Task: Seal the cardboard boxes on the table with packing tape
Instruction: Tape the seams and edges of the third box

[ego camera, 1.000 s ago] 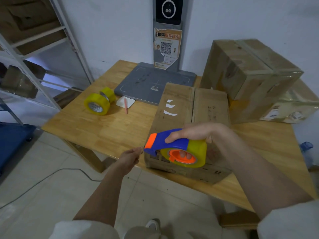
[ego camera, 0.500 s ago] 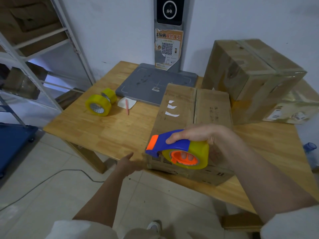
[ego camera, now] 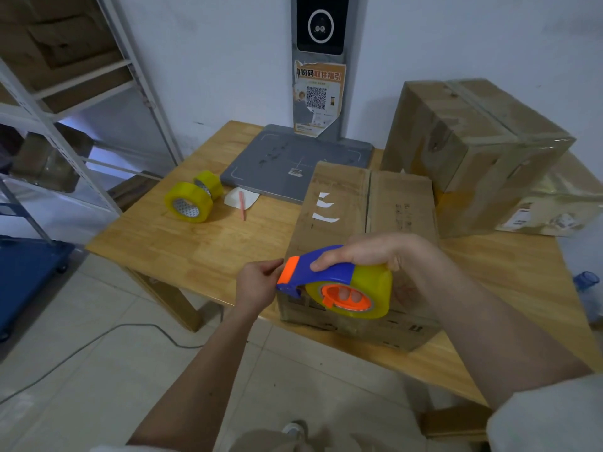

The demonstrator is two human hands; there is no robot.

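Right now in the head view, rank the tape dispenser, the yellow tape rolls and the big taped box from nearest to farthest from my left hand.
1. Tape dispenser: at the left hand's fingertips, to its right.
2. Yellow tape rolls: on the table, up and to the left.
3. Big taped box: far right, at the back.

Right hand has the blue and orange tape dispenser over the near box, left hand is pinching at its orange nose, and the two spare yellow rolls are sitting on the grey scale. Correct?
Not quite. The head view shows the two spare yellow rolls on the bare wooden table, left of the grey scale, not on it. The rest holds: right hand grips the tape dispenser over the near box, left hand pinches at its nose.
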